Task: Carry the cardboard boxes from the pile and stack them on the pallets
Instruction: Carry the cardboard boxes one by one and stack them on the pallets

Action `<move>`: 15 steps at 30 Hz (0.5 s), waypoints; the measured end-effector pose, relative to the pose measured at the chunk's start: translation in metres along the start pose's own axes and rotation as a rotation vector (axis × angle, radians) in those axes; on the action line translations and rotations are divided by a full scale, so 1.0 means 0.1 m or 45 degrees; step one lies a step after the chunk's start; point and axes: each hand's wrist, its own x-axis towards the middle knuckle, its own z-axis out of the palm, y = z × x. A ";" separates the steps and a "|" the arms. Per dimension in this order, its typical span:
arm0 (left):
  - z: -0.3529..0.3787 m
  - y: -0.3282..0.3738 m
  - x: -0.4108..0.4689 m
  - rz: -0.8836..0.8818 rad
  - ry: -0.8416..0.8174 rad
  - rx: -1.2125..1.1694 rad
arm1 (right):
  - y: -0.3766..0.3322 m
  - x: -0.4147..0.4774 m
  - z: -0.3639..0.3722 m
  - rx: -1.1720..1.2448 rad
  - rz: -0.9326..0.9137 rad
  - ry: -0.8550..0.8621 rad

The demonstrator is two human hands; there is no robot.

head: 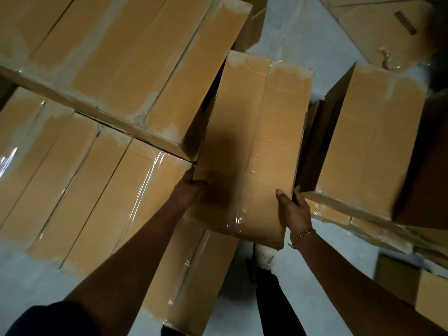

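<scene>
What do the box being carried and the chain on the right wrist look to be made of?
The carried box: brown cardboard, probably corrugated, matt, with creased flaps and a glossy clear tape strip glinting along its seam. The wrist chain: linked metal, gold-coloured by its shine; whether it is solid gold or plating cannot be told.

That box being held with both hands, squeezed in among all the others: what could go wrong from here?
1. The held tan cardboard box sits close between the wrapped stack of boxes and the brown cardboard box on the right; it may snag.
2. The left hand and right hand grip only its near corners, by glossy clear tape; it might slip.
3. A light shoe lies below its near edge.
</scene>
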 end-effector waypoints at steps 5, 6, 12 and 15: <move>-0.11 -0.44 -0.33 -0.222 0.023 -0.133 | 0.05 -0.16 0.00 -0.146 0.221 -0.064; -0.12 -0.52 -0.38 -0.279 0.045 -0.091 | 0.08 -0.19 0.01 -0.156 0.290 -0.082; -0.05 -0.66 -0.40 -0.405 -0.136 -0.267 | 0.21 -0.18 0.07 -0.143 0.343 -0.087; 0.00 -0.58 -0.34 -0.386 0.007 -0.281 | 0.18 -0.14 0.08 -0.112 0.315 -0.044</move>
